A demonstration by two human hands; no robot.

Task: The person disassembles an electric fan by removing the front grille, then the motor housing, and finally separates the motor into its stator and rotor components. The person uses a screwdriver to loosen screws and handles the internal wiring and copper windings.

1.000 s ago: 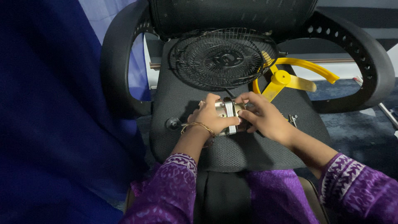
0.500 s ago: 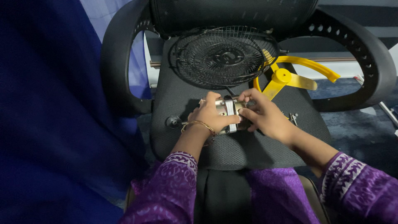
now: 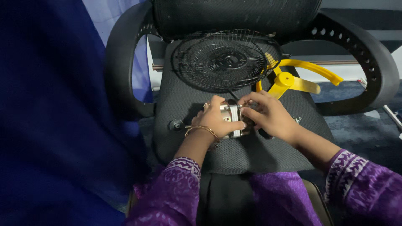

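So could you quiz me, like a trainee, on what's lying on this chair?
1. True or false: both hands grip the metal motor.
2. What colour is the fan blade?
3. The black fan grille lies: A) on the floor, B) on the chair seat behind the motor, C) in the person's lap.

Key: 1 true; 2 yellow; 3 B.

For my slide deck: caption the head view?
Both hands, left and right, grip a metal fan motor on an office chair seat.
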